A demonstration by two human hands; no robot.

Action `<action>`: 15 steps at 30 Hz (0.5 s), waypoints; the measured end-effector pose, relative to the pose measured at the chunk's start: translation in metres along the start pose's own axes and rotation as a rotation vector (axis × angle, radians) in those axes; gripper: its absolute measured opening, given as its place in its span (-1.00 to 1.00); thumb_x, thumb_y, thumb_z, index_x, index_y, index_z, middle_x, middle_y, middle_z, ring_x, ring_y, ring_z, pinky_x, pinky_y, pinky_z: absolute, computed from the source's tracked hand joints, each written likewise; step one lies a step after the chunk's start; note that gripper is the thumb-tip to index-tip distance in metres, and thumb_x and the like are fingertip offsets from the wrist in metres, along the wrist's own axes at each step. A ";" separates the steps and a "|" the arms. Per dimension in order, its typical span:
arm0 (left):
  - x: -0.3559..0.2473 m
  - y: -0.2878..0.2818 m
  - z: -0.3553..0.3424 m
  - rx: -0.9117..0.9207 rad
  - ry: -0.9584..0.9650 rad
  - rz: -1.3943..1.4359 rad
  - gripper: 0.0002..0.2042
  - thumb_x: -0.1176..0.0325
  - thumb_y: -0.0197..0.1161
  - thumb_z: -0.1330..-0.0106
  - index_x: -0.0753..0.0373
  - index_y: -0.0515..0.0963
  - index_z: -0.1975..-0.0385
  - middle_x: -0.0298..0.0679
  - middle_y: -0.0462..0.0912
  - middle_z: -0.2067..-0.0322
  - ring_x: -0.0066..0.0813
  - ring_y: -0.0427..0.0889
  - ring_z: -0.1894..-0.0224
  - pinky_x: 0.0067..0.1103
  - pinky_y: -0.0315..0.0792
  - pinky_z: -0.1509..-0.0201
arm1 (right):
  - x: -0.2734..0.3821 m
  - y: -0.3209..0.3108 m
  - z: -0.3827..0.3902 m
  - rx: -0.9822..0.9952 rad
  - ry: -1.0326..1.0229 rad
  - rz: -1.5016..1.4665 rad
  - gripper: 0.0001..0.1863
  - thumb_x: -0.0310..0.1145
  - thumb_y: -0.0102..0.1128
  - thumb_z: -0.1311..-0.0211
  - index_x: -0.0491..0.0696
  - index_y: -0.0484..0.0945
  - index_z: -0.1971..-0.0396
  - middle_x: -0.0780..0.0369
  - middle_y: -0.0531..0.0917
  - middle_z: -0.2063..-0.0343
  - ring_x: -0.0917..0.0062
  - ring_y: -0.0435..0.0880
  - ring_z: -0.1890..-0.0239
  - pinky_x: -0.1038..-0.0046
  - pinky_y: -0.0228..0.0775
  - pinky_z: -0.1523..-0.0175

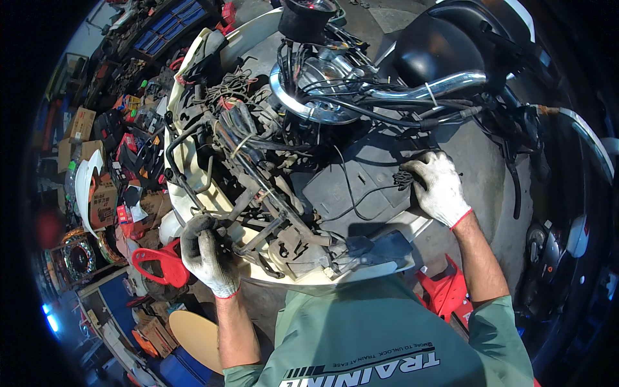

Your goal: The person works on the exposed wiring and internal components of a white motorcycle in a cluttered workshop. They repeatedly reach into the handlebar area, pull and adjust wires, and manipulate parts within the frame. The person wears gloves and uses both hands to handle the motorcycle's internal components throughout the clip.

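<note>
My right hand (440,187), in a white knit glove with a red cuff edge, is closed round a bunched black cable (405,180). From that bunch a thin black lead runs left over the grey floor panel (361,177) of a scooter. On the other side, my left hand (209,255) wears a glove with heavily blackened fingers. Those fingers are curled at the edge of the cream body panel (196,177), beside a metal frame (274,206); what they grip is hidden. A tangle of black wiring (235,97) lies inside the panel.
Beyond my hands are the chrome headlight ring (280,90), a round gauge (308,16), the chrome handlebar (451,84) and a black seat (445,48). Red plastic parts (161,266) and cardboard boxes (103,205) crowd the left. Another red part (445,290) sits near my right arm.
</note>
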State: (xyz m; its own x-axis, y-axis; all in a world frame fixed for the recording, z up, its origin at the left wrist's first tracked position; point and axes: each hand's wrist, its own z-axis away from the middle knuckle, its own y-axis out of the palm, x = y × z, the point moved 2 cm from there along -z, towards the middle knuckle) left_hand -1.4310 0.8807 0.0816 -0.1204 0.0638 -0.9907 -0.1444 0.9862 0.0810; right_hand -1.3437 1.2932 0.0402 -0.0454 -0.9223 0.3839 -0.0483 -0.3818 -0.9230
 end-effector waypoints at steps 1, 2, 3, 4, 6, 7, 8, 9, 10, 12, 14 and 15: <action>0.000 -0.001 0.000 -0.016 0.003 -0.044 -0.84 0.43 0.21 -0.39 0.38 0.56 0.14 -0.18 0.64 0.26 -0.57 0.61 0.38 -0.69 0.49 0.33 | 0.000 0.001 0.000 -0.010 -0.005 -0.014 -0.63 -0.54 0.17 0.00 0.02 0.71 0.14 0.14 0.64 0.15 0.18 0.55 0.03 0.19 0.40 -0.12; 0.002 -0.002 0.000 -0.024 0.007 -0.041 -0.84 0.44 0.21 -0.39 0.38 0.56 0.14 -0.18 0.64 0.26 -0.57 0.61 0.38 -0.69 0.49 0.32 | 0.001 0.000 -0.002 -0.024 -0.010 -0.025 -0.61 -0.55 0.15 0.02 0.02 0.70 0.13 0.15 0.65 0.14 0.18 0.56 0.02 0.20 0.40 -0.14; 0.004 -0.003 0.000 -0.032 0.010 -0.039 -0.84 0.44 0.21 -0.39 0.38 0.56 0.14 -0.18 0.64 0.26 -0.57 0.61 0.38 -0.68 0.50 0.32 | 0.001 -0.001 -0.003 -0.037 -0.017 -0.036 -0.59 -0.57 0.13 0.04 0.02 0.70 0.13 0.16 0.65 0.14 0.17 0.56 0.02 0.20 0.39 -0.15; 0.004 -0.003 0.000 -0.040 0.014 -0.036 -0.84 0.44 0.21 -0.38 0.38 0.56 0.14 -0.18 0.64 0.26 -0.57 0.61 0.38 -0.68 0.50 0.31 | 0.002 -0.002 -0.004 -0.050 -0.023 -0.047 -0.58 -0.58 0.11 0.06 0.02 0.69 0.13 0.16 0.65 0.13 0.17 0.56 0.02 0.21 0.39 -0.16; 0.003 -0.003 0.002 -0.040 -0.020 -0.008 -0.84 0.46 0.21 -0.38 0.40 0.57 0.14 -0.18 0.64 0.24 -0.57 0.61 0.36 -0.67 0.51 0.29 | 0.002 -0.001 -0.003 -0.030 -0.008 -0.049 -0.59 -0.58 0.13 0.04 0.02 0.68 0.13 0.18 0.66 0.13 0.19 0.56 0.01 0.21 0.39 -0.17; 0.002 -0.003 0.002 -0.027 -0.031 -0.002 -0.84 0.47 0.21 -0.38 0.40 0.57 0.14 -0.18 0.64 0.23 -0.57 0.62 0.35 -0.66 0.52 0.28 | 0.002 0.000 -0.003 -0.024 0.000 -0.053 -0.60 -0.57 0.14 0.04 0.02 0.68 0.14 0.18 0.66 0.13 0.20 0.56 0.01 0.21 0.38 -0.17; 0.001 -0.003 0.002 -0.012 -0.039 0.003 -0.84 0.47 0.21 -0.38 0.40 0.57 0.14 -0.18 0.64 0.23 -0.57 0.62 0.34 -0.66 0.52 0.27 | 0.002 0.000 -0.003 -0.019 0.009 -0.057 -0.61 -0.57 0.15 0.03 0.02 0.69 0.14 0.19 0.66 0.13 0.20 0.56 0.00 0.21 0.38 -0.17; 0.005 -0.007 0.000 -0.008 -0.018 -0.013 -0.84 0.47 0.20 -0.38 0.40 0.58 0.14 -0.17 0.64 0.21 -0.55 0.63 0.32 -0.65 0.53 0.26 | 0.001 0.000 -0.003 -0.030 0.008 -0.047 -0.66 -0.55 0.18 -0.01 0.02 0.69 0.16 0.19 0.65 0.15 0.21 0.56 0.01 0.21 0.38 -0.15; 0.004 -0.007 0.000 -0.012 -0.018 -0.023 -0.84 0.47 0.19 -0.38 0.41 0.58 0.14 -0.17 0.64 0.21 -0.55 0.63 0.31 -0.65 0.53 0.26 | 0.001 0.001 -0.003 -0.030 0.021 -0.054 -0.67 -0.54 0.19 -0.02 0.02 0.69 0.16 0.18 0.65 0.16 0.21 0.56 0.02 0.20 0.38 -0.13; 0.003 -0.005 0.000 -0.013 -0.018 -0.035 -0.83 0.48 0.19 -0.38 0.41 0.58 0.13 -0.17 0.64 0.21 -0.53 0.63 0.29 -0.65 0.54 0.24 | -0.001 0.001 -0.002 -0.035 0.053 -0.062 -0.70 -0.51 0.21 -0.05 0.02 0.69 0.18 0.18 0.65 0.17 0.20 0.56 0.03 0.20 0.39 -0.11; 0.004 -0.004 0.001 -0.024 -0.013 -0.044 -0.83 0.50 0.16 -0.38 0.43 0.58 0.13 -0.17 0.64 0.20 -0.50 0.63 0.25 -0.62 0.55 0.20 | -0.002 0.002 -0.002 -0.080 0.033 -0.073 -0.74 -0.49 0.22 -0.07 0.01 0.69 0.19 0.18 0.65 0.21 0.21 0.56 0.05 0.20 0.39 -0.10; 0.004 -0.004 0.000 -0.023 -0.016 -0.037 -0.83 0.50 0.15 -0.38 0.43 0.58 0.13 -0.16 0.64 0.20 -0.49 0.63 0.24 -0.62 0.55 0.19 | -0.004 0.003 -0.001 -0.094 0.037 -0.080 -0.74 -0.49 0.22 -0.07 0.00 0.69 0.20 0.18 0.65 0.21 0.21 0.57 0.05 0.20 0.39 -0.10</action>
State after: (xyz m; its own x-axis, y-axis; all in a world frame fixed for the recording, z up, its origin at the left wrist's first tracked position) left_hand -1.4306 0.8775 0.0774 -0.0984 0.0302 -0.9947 -0.1711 0.9841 0.0468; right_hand -1.3450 1.2954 0.0361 -0.0745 -0.8857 0.4582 -0.1466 -0.4447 -0.8836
